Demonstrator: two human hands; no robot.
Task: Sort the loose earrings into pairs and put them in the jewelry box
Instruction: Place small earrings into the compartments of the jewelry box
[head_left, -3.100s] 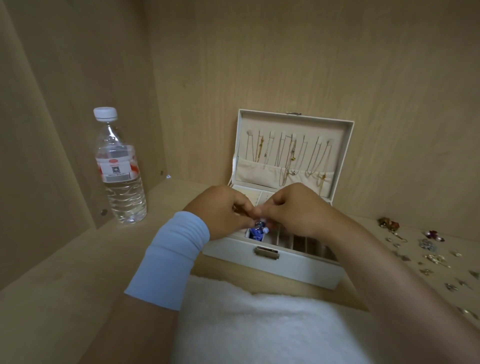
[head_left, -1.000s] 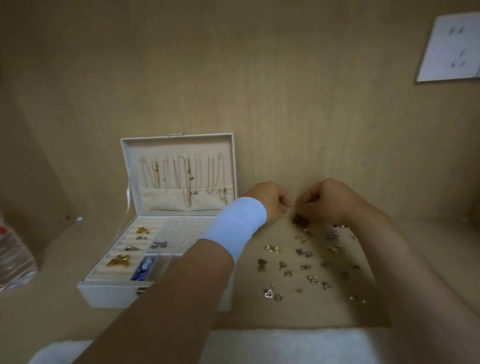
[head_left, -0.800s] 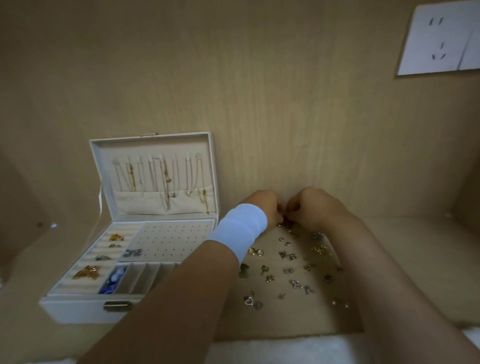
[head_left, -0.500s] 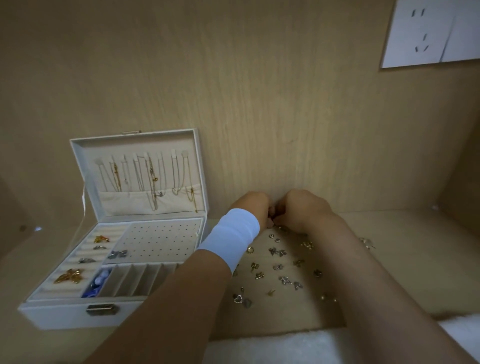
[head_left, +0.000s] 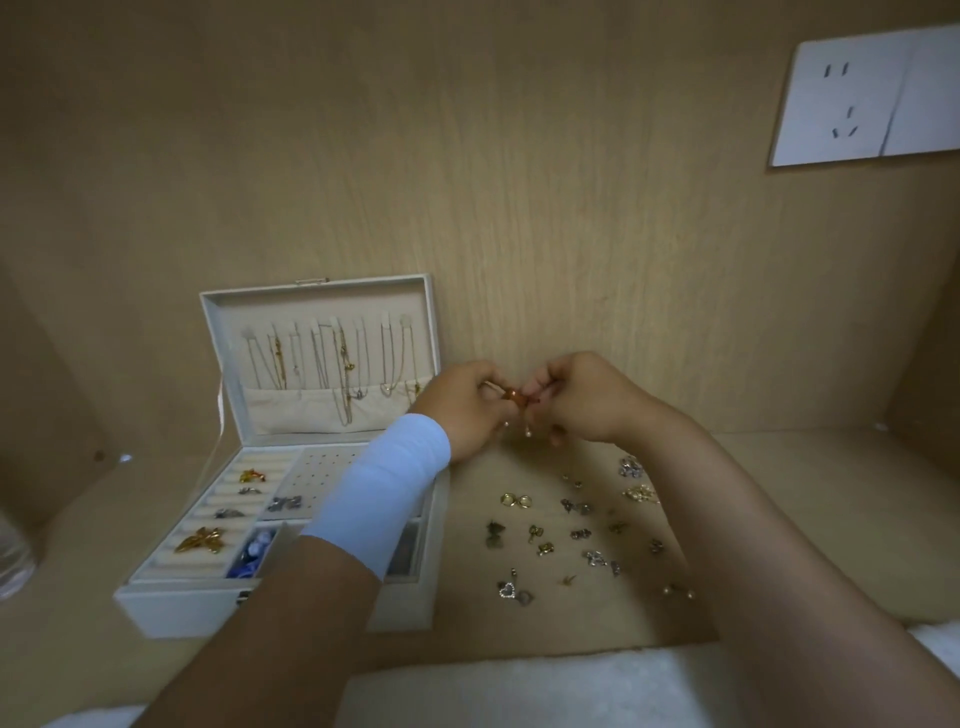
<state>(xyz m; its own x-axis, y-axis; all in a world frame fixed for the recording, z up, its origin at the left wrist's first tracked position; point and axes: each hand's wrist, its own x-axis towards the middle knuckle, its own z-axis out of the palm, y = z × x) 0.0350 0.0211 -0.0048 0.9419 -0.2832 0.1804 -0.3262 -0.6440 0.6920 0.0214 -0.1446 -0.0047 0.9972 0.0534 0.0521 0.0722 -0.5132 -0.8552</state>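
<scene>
Jewelry box (head_left: 176, 610) stands open at the left of the bench (head_left: 805, 519), pieces in its slots. Right of it, left hand (head_left: 467, 410) and right hand (head_left: 587, 400) pinch a reddish earring (head_left: 514, 397) in curled fingers (head_left: 553, 379), above loose earrings (head_left: 581, 533) scattered there.

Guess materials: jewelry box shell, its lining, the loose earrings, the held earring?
jewelry box: white, smooth matte shell, likely faux leather over board.
lining: beige, soft-looking fabric, perhaps velvet.
loose earrings: gold- and silver-toned metal, judging by the glints.
held earring: glossy amber piece, maybe resin or glass; too small to tell.
</scene>
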